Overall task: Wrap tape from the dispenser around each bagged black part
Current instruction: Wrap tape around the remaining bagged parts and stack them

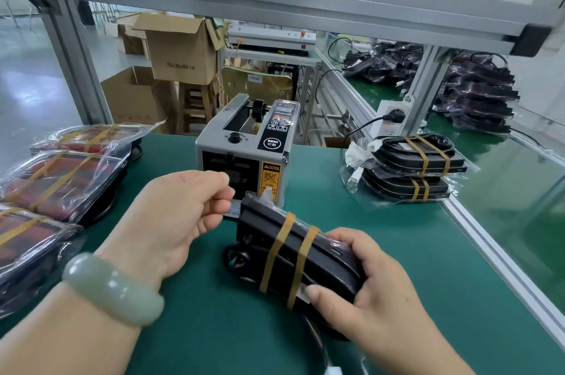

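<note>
My right hand (370, 280) grips the near end of a bagged black part (293, 240). The part lies tilted on the green mat in front of the tape dispenser (244, 145), and two amber tape bands cross its middle. My left hand (171, 215), with a pale green bangle on the wrist, is at the dispenser's front outlet. Its fingers are curled, with thumb and index fingertip close together. I cannot make out any tape between them.
Several bagged, taped parts (58, 179) lie at the left on the green mat (214, 328). Two more taped parts (419, 169) are stacked at the right, near the aluminium rail (495, 246). A power strip (391, 117) and a heap of bagged parts (477, 93) sit beyond.
</note>
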Available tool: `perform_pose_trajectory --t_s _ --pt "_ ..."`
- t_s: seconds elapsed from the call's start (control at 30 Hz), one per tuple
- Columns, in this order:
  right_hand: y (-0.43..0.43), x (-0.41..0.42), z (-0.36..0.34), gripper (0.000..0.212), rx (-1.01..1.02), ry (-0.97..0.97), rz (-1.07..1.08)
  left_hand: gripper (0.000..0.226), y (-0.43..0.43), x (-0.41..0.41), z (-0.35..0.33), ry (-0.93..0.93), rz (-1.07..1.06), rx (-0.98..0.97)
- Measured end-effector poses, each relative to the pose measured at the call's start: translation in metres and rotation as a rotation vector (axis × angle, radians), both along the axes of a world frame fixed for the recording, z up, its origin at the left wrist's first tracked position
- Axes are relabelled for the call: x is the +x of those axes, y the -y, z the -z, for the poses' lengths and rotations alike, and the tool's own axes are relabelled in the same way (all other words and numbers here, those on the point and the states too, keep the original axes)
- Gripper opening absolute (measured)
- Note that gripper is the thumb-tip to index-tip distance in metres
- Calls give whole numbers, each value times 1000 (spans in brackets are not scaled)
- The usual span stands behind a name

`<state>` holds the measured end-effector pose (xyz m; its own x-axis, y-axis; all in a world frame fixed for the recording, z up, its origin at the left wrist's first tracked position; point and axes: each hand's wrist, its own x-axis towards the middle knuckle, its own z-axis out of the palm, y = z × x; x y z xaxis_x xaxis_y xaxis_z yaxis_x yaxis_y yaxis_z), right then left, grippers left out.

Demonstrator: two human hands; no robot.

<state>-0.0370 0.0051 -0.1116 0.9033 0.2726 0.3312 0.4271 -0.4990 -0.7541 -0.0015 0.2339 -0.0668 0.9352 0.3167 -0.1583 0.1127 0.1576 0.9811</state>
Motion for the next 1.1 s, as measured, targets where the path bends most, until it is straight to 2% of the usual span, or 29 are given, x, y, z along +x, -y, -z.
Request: perform_pose_trajectory --t_s 0.1,0.2,0.3,0.47,0.7,1.1 --pt "-19 -5 7 47 42 -14 66 30 14 -34 -4 128 126 252" --pt "-27 -8 11 49 56 -26 70 22 27 -50 -2 219 150 511" --pt "-25 -12 9 57 81 -47 16 10 41 -52 -1 215 155 666" --pt "-27 -17 7 53 157 -33 18 13 51 -55 4 150 189 738" --pt "-29 -18 12 60 198 -58 17 10 47 -55 5 106 253 751" --pt "-31 -18 10 58 200 -48 17 12 51 -54 6 97 266 794"
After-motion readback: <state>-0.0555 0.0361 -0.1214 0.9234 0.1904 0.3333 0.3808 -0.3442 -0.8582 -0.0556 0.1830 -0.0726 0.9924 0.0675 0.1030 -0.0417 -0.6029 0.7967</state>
